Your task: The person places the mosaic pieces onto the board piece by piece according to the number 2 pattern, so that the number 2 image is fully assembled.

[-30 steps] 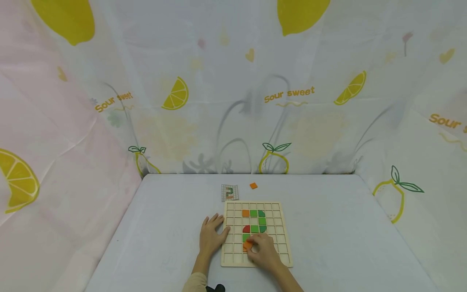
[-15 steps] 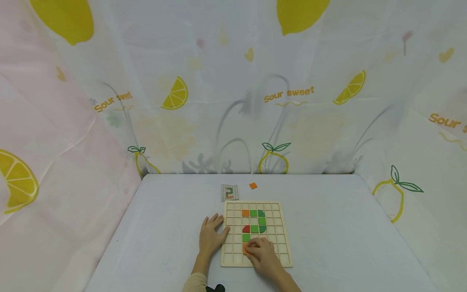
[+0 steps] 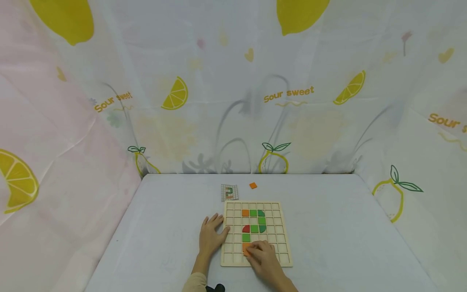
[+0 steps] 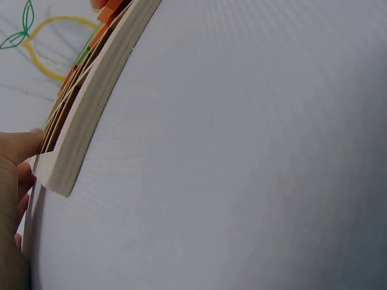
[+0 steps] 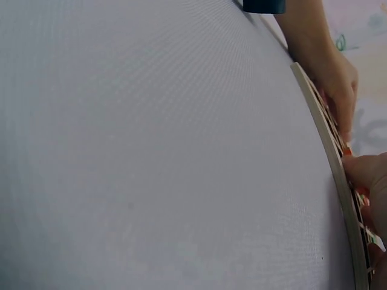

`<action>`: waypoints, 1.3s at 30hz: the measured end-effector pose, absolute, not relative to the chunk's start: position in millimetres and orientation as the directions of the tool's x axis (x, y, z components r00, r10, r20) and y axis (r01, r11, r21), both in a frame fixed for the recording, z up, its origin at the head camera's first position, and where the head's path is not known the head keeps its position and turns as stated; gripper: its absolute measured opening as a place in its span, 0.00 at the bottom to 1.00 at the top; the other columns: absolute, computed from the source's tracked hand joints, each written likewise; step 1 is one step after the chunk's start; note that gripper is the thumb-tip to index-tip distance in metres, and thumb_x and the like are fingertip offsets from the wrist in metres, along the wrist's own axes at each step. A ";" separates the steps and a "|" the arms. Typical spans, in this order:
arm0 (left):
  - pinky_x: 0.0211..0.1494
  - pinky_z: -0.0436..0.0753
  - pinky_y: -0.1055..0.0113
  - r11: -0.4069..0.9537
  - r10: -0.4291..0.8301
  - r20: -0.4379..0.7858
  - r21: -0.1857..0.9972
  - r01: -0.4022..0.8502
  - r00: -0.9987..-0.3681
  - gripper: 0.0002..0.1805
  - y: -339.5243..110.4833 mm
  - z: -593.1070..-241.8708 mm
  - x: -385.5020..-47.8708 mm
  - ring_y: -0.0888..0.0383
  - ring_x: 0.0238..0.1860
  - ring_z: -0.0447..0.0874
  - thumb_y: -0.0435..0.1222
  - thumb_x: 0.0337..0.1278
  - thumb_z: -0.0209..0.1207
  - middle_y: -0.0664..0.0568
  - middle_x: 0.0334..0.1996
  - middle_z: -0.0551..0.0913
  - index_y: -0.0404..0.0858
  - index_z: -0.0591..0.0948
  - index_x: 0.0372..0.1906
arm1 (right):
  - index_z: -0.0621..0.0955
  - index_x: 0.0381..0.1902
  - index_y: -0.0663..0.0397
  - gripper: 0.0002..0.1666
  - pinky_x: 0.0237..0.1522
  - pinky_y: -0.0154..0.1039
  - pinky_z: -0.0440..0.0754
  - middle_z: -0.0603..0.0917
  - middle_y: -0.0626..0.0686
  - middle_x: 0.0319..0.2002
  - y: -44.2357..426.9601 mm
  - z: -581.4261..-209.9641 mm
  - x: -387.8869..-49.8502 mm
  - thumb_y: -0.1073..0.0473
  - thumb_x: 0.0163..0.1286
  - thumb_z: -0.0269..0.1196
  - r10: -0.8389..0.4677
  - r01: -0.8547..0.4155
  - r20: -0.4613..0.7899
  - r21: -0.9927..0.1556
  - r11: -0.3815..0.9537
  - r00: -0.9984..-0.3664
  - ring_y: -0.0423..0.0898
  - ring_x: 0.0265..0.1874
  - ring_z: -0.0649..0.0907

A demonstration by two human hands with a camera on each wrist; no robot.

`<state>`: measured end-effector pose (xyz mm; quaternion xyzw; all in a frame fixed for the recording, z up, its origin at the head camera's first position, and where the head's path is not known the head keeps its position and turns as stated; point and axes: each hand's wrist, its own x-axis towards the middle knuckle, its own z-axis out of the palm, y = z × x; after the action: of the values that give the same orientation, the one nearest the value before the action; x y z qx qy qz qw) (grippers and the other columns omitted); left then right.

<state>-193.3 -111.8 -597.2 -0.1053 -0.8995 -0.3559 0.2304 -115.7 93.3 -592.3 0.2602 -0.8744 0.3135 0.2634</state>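
Observation:
A wooden grid board (image 3: 281, 238) lies on the table, bearing green, red and orange tiles. My right hand (image 3: 265, 259) pinches an orange tile (image 3: 246, 252) between thumb and fingers over the lower part of the board. Another orange tile appears to sit just above it, partly covered, below a green tile (image 3: 246, 237). My left hand (image 3: 211, 237) rests at the board's left side, fingers straight on the table and thumb on the frame. In the left wrist view, the held tile (image 4: 110, 9) stands tilted above the board's surface.
A small pattern card (image 3: 229, 192) showing a coloured figure lies behind the board. One loose orange tile (image 3: 253, 185) is to the right of the card. A white tabletop (image 3: 328, 227) surrounds the board, with a lemon-printed cloth (image 3: 233, 134) behind.
My right hand has shifted slightly down and toward the near edge of the board, with the orange tile. The left hand and the other tiles stay where they were.

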 end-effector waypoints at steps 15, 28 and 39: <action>0.65 0.67 0.45 0.720 0.024 0.502 0.591 0.363 -0.864 0.20 -111.2 -596.5 -192.4 0.44 0.52 0.80 0.38 0.40 0.69 0.43 0.43 0.85 0.31 0.84 0.42 | 0.87 0.32 0.52 0.15 0.33 0.34 0.65 0.80 0.41 0.32 107.5 -586.9 -119.3 0.67 0.41 0.73 -0.231 -0.522 0.531 -0.502 0.689 -0.815 0.38 0.34 0.74; 0.65 0.67 0.45 0.710 0.026 0.496 0.602 0.365 -0.868 0.20 -110.6 -594.9 -193.5 0.43 0.52 0.80 0.38 0.40 0.68 0.43 0.43 0.85 0.31 0.84 0.42 | 0.88 0.32 0.48 0.10 0.35 0.38 0.64 0.79 0.40 0.35 114.4 -582.5 -124.0 0.61 0.48 0.72 -0.306 -0.543 0.500 -0.443 0.713 -0.810 0.39 0.38 0.71; 0.65 0.67 0.45 0.717 0.025 0.500 0.594 0.364 -0.866 0.20 -111.3 -597.1 -194.1 0.44 0.52 0.80 0.38 0.41 0.68 0.43 0.43 0.85 0.31 0.84 0.42 | 0.87 0.23 0.50 0.11 0.30 0.30 0.66 0.81 0.38 0.29 97.2 -597.1 -127.2 0.55 0.40 0.76 -0.157 -0.541 0.620 -0.499 0.677 -0.769 0.35 0.30 0.73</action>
<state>-194.1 -111.3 -597.1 -0.1087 -0.8963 -0.3599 0.2353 -127.2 97.2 -597.1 0.1996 -0.8734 0.3485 0.2753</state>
